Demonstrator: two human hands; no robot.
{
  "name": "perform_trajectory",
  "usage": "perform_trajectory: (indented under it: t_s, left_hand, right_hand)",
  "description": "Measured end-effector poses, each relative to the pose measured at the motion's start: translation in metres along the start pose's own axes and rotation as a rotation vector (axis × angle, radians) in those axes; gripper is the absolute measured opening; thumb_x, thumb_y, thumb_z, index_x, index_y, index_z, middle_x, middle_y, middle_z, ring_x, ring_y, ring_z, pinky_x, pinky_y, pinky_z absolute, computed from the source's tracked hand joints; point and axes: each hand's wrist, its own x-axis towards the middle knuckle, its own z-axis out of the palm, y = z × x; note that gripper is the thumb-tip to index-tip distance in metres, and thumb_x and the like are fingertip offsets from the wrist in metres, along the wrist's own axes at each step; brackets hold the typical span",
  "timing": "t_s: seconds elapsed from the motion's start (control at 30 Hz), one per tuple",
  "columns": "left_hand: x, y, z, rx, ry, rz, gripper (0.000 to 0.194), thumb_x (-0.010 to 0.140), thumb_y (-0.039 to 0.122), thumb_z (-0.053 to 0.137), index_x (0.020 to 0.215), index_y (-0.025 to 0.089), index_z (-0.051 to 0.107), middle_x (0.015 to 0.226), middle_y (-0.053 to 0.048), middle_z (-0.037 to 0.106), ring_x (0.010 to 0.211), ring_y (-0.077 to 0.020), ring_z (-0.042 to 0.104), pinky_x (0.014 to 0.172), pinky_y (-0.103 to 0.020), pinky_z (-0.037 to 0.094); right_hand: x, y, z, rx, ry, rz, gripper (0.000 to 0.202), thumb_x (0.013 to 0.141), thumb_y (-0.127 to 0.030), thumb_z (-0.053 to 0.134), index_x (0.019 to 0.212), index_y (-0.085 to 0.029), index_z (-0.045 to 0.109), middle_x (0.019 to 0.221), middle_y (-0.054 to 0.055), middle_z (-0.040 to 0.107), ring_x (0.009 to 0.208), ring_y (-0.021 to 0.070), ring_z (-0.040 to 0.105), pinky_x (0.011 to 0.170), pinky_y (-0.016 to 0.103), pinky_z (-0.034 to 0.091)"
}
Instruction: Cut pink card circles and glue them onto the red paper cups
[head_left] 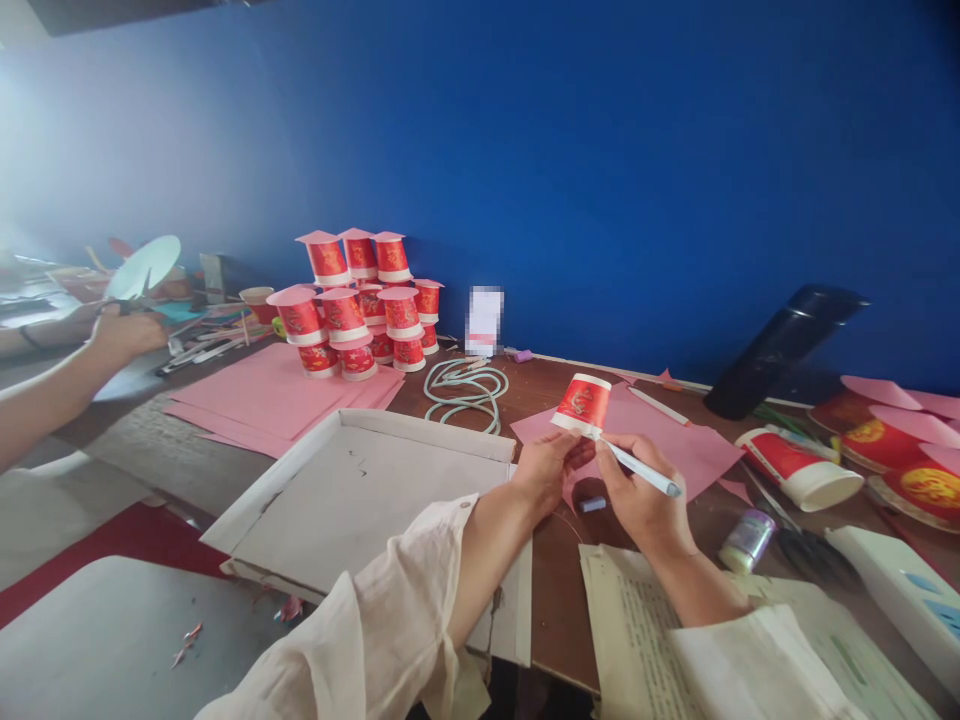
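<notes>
A red paper cup (583,402) with a gold pattern is held at its lower white rim by my left hand (549,468), whose fingers are closed on it. My right hand (646,512) grips a white marker pen (643,470). The marker's tip end is at the cup's lower rim; whether it touches is too small to tell. Beneath the cup lies a pink paper sheet (701,452). Close below my hands, a small marker cap (592,504) rests on the brown table.
Left of my arms are a shallow white box lid (397,490), pink sheets (225,397) and stacked red cups (345,318). A co-worker's hand (129,330) holds scissors and a pale disc (146,268). To the right are a black bottle (780,350), a lying cup (795,468) and scissors (817,555).
</notes>
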Motion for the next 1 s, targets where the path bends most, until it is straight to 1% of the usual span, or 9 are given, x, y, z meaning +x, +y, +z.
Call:
perform_trajectory:
  t_s: [0.2, 0.43, 0.63, 0.73, 0.8, 0.9, 1.0]
  left_hand:
    - [-0.0003, 0.0009, 0.0000, 0.007, 0.010, -0.020, 0.009, 0.077, 0.011, 0.065, 0.071, 0.005, 0.066, 0.068, -0.009, 0.064, 0.066, -0.0130, 0.062, 0.083, -0.030, 0.050]
    - [-0.0018, 0.0013, -0.0003, 0.042, 0.001, -0.029, 0.009, 0.077, 0.013, 0.065, 0.072, 0.006, 0.068, 0.068, -0.008, 0.066, 0.065, -0.0128, 0.063, 0.084, -0.031, 0.050]
    - [-0.0021, 0.0033, -0.0002, 0.058, -0.006, -0.049, 0.011, 0.079, 0.011, 0.063, 0.071, 0.006, 0.067, 0.068, -0.008, 0.066, 0.064, -0.0124, 0.063, 0.086, -0.032, 0.050]
    - [-0.0021, 0.0042, -0.0010, 0.066, -0.026, -0.059, 0.012, 0.081, 0.010, 0.060, 0.074, 0.005, 0.068, 0.071, -0.009, 0.067, 0.067, -0.0128, 0.064, 0.087, -0.031, 0.050]
    - [-0.0021, 0.0048, -0.0014, 0.065, -0.034, -0.061, 0.010, 0.081, 0.010, 0.061, 0.076, 0.005, 0.068, 0.072, -0.010, 0.068, 0.068, -0.0134, 0.065, 0.088, -0.032, 0.049]
    - [-0.0027, 0.0057, -0.0008, 0.048, -0.030, -0.052, 0.008, 0.078, 0.011, 0.065, 0.073, 0.005, 0.068, 0.071, -0.010, 0.067, 0.069, -0.0139, 0.065, 0.091, -0.033, 0.049]
    - [-0.0038, 0.0061, 0.0009, 0.027, -0.025, -0.040, 0.011, 0.079, 0.011, 0.063, 0.071, 0.005, 0.067, 0.070, -0.009, 0.066, 0.069, -0.0138, 0.065, 0.091, -0.033, 0.049]
  right_hand:
    - [0.0021, 0.0007, -0.0024, 0.014, -0.005, -0.005, 0.022, 0.084, -0.041, 0.058, 0.088, -0.021, 0.066, 0.084, 0.006, 0.073, 0.072, 0.0208, 0.069, 0.062, 0.028, 0.050]
    - [0.0047, -0.0049, -0.0065, 0.045, -0.035, 0.109, 0.023, 0.081, -0.042, 0.058, 0.081, -0.021, 0.066, 0.076, 0.006, 0.072, 0.071, 0.0213, 0.069, 0.061, 0.028, 0.051]
    - [0.0051, -0.0058, -0.0082, 0.096, -0.038, 0.139, 0.022, 0.080, -0.041, 0.058, 0.081, -0.021, 0.066, 0.077, 0.005, 0.072, 0.071, 0.0207, 0.068, 0.061, 0.028, 0.051]
    - [0.0049, -0.0052, -0.0091, 0.114, -0.039, 0.157, 0.020, 0.079, -0.040, 0.059, 0.081, -0.022, 0.066, 0.076, 0.004, 0.072, 0.071, 0.0202, 0.068, 0.061, 0.028, 0.051]
    - [0.0044, -0.0047, -0.0091, 0.122, -0.035, 0.152, 0.019, 0.080, -0.040, 0.060, 0.081, -0.021, 0.066, 0.076, 0.004, 0.072, 0.070, 0.0200, 0.068, 0.060, 0.028, 0.051]
    - [0.0027, -0.0049, -0.0085, 0.119, -0.025, 0.118, 0.019, 0.080, -0.039, 0.060, 0.082, -0.021, 0.066, 0.076, 0.004, 0.071, 0.070, 0.0198, 0.067, 0.060, 0.028, 0.051]
    - [0.0012, -0.0067, -0.0080, 0.117, 0.025, 0.067, 0.019, 0.082, -0.039, 0.060, 0.086, -0.021, 0.066, 0.081, 0.004, 0.071, 0.071, 0.0190, 0.067, 0.061, 0.027, 0.050]
